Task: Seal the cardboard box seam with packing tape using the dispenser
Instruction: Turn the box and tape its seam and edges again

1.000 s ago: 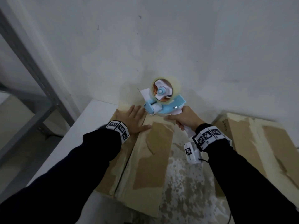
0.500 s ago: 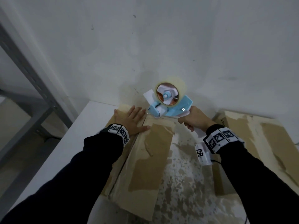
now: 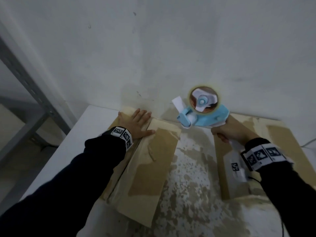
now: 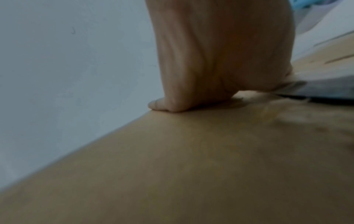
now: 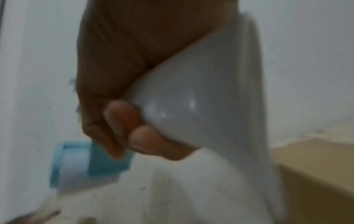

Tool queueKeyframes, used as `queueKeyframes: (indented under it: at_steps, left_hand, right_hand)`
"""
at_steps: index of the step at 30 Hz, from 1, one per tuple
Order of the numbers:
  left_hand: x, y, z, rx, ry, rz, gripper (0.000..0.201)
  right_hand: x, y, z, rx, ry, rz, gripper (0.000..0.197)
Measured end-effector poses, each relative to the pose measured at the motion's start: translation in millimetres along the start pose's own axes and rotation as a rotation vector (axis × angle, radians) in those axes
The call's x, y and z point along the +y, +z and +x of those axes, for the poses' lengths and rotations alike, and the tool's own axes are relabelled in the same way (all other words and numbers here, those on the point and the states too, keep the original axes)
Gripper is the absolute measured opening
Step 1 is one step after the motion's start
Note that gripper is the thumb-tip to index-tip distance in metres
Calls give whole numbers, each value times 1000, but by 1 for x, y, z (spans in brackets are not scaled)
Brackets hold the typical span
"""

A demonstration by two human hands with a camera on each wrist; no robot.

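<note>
cardboard boxes [image 3: 150,161]: 2 | tape dispenser [image 3: 205,115]: 1 | hands [image 3: 136,123]: 2

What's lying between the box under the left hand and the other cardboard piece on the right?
In the head view, only bare tabletop, white with brownish speckled residue, lies between the cardboard box and the other cardboard. The tape dispenser hangs above its far end.

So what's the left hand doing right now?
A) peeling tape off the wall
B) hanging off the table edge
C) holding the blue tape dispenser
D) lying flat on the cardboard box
D: the left hand lies flat, fingers straight, on the cardboard box, while the right hand grips the tape dispenser.
</note>
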State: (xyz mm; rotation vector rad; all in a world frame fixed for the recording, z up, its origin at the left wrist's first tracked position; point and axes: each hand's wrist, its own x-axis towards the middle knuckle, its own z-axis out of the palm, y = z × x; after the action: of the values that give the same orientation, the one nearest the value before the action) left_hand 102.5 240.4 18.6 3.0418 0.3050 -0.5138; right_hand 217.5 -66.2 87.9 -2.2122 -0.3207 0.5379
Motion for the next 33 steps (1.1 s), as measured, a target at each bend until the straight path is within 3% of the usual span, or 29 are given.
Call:
queueKeyframes:
  at_steps: [3, 7, 18, 24, 28, 33]
  left_hand:
    - [0, 0, 2, 5, 6, -23, 86]
    - [-1, 1, 1, 1, 10, -51, 86]
    - [7, -42, -4, -100, 66, -125, 92]
    - [68, -42, -9, -115, 152, -28, 104]
    - [99, -11, -12, -100, 78, -52, 123]
    - [98, -13, -17, -112, 21, -113, 103]
  right_hand:
    - [-1, 8, -1, -3, -2, -140, 27]
    - [7, 13, 2, 18, 50, -131, 17]
    - [28, 20, -5, 52, 65, -40, 14]
    - [28, 32, -9, 77, 50, -24, 10]
    - [29, 39, -13, 114, 74, 53, 10]
    - [31, 35, -16, 102, 52, 6, 12]
